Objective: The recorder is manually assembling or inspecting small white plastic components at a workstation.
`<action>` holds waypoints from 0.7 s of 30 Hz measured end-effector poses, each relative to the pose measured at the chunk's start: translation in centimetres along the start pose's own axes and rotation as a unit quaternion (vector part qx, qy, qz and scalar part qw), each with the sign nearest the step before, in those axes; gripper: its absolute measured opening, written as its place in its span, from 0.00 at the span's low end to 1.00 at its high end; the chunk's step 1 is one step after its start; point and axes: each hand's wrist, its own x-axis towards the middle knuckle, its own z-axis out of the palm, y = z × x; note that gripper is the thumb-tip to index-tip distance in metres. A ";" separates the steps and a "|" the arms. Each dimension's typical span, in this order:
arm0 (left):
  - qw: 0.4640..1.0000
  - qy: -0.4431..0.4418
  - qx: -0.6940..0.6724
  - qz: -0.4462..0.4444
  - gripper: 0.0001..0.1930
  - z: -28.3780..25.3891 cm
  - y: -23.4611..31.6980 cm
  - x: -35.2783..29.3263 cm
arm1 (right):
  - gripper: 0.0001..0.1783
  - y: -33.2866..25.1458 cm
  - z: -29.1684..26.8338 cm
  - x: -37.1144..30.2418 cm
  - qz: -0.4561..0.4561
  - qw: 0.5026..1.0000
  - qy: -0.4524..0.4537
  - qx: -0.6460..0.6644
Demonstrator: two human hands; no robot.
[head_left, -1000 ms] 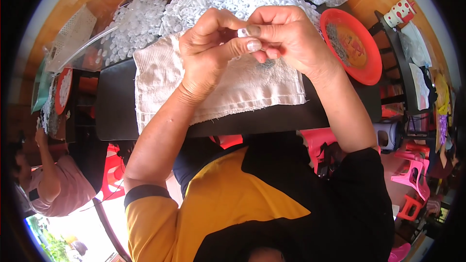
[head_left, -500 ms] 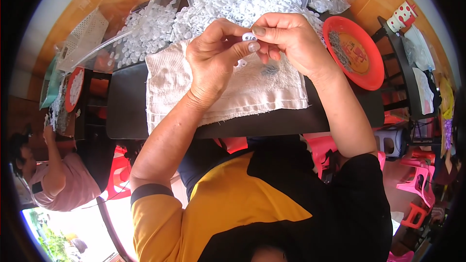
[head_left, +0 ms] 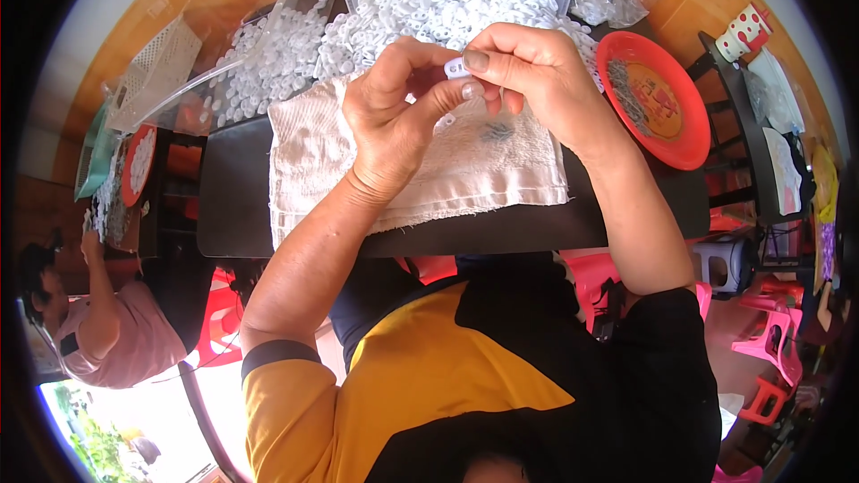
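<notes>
A small white oval plastic piece with holes (head_left: 455, 68) is pinched between the fingertips of my left hand (head_left: 394, 112) and my right hand (head_left: 537, 72). Both hands are closed and meet above a cream towel (head_left: 412, 201) spread on the dark table. Under the fingers, another white piece (head_left: 445, 120) shows partly on the towel. Beside it lies a little cluster of thin grey parts (head_left: 497, 131). Whether my right fingers also hold one of those thin parts, I cannot make out.
Beyond my hands, a heap of white pieces (head_left: 447, 0) spills from a clear bin. More pieces (head_left: 268, 58) lie to the left. A red plate (head_left: 689, 139) at right carries thin grey parts. A co-worker (head_left: 116, 331) sits at far left; pink stools (head_left: 774, 331) stand at right.
The white piece has turned slightly and sits a little further left and up between my fingertips. My hands have barely shifted otherwise.
</notes>
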 end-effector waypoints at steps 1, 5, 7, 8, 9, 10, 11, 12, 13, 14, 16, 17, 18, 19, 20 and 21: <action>1.000 0.006 -0.011 -0.006 0.13 0.1 -0.1 0.0 | 0.12 0.1 -0.1 -0.1 -0.022 0.999 0.005 -0.023; 0.997 0.004 0.055 0.059 0.15 0.0 0.2 0.2 | 0.10 0.1 -0.1 0.0 -0.025 0.999 0.016 -0.029; 0.988 -0.025 0.116 0.100 0.16 0.0 0.2 0.3 | 0.10 0.0 0.0 -0.3 -0.012 0.999 0.027 -0.021; 0.988 -0.023 0.117 0.098 0.16 0.0 0.2 0.4 | 0.10 0.0 0.2 -0.3 -0.002 0.999 0.037 -0.011; 0.985 -0.017 0.128 0.115 0.16 -0.1 0.2 0.5 | 0.10 -0.1 0.4 -0.4 -0.001 0.999 0.034 -0.011; 0.982 -0.010 0.139 0.131 0.16 -0.1 0.2 0.6 | 0.10 -0.3 0.6 -0.5 0.005 0.999 0.050 0.000; 0.982 -0.008 0.139 0.129 0.16 -0.1 0.3 0.6 | 0.10 -0.4 0.9 -0.6 0.010 0.998 0.064 0.011; 0.981 -0.006 0.142 0.134 0.16 -0.1 0.4 0.5 | 0.10 -0.5 1.3 -0.7 0.011 0.998 0.061 0.011; 0.980 -0.005 0.145 0.139 0.15 -0.2 0.4 0.4 | 0.10 -0.7 1.6 -0.8 0.009 0.997 0.072 0.012; 0.980 -0.002 0.143 0.138 0.15 -0.2 0.5 0.4 | 0.11 -0.8 1.8 -0.9 0.007 0.996 0.084 0.013; 0.975 0.005 0.172 0.139 0.16 -0.2 0.7 0.3 | 0.10 -1.1 2.0 -1.0 0.011 0.996 0.086 0.011; 0.975 0.008 0.171 0.140 0.16 -0.2 0.6 0.3 | 0.10 -1.2 2.1 -1.1 0.013 0.996 0.091 0.012; 0.975 0.006 0.168 0.147 0.16 -0.3 0.4 0.3 | 0.10 -1.2 2.2 -1.1 0.013 0.996 0.089 0.009; 0.974 0.004 0.166 0.155 0.17 -0.4 0.3 0.3 | 0.10 -1.3 2.3 -1.0 0.015 0.995 0.095 0.011; 0.974 0.007 0.166 0.154 0.17 -0.4 0.3 0.3 | 0.10 -1.2 2.5 -1.0 0.018 0.995 0.100 0.015; 0.975 0.007 0.165 0.151 0.17 -0.5 0.4 0.2 | 0.10 -1.0 2.5 -0.9 0.018 0.995 0.097 0.014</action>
